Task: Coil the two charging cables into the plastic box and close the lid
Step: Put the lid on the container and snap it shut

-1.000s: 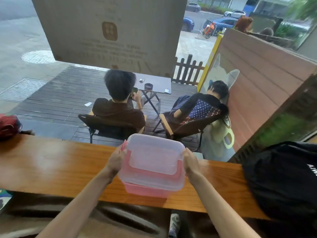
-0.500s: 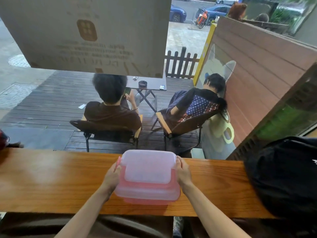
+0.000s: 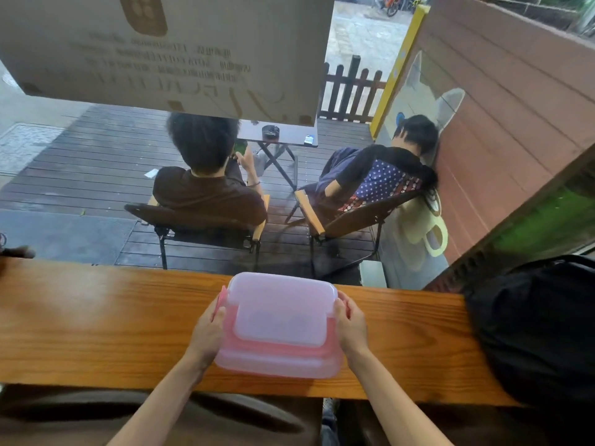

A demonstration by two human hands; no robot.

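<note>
A pink translucent plastic box [image 3: 277,358] with a frosted lid [image 3: 280,310] on top rests on the wooden counter [image 3: 96,323], in the middle. My left hand [image 3: 209,333] grips its left side by the pink latch. On the opposite side my right hand [image 3: 351,326] holds the box. The lid lies flat over the box. No charging cables are visible; the box's inside is too cloudy to read.
A black bag [image 3: 541,326] sits on the counter at the right. Beyond the counter's far edge is a window; outside it two people sit in chairs [image 3: 199,226] on a deck. A dark object [image 3: 16,252] pokes in at the far left.
The box has come down from a raised, tilted position onto the counter and nearer to me. Both hands stayed on its sides.
</note>
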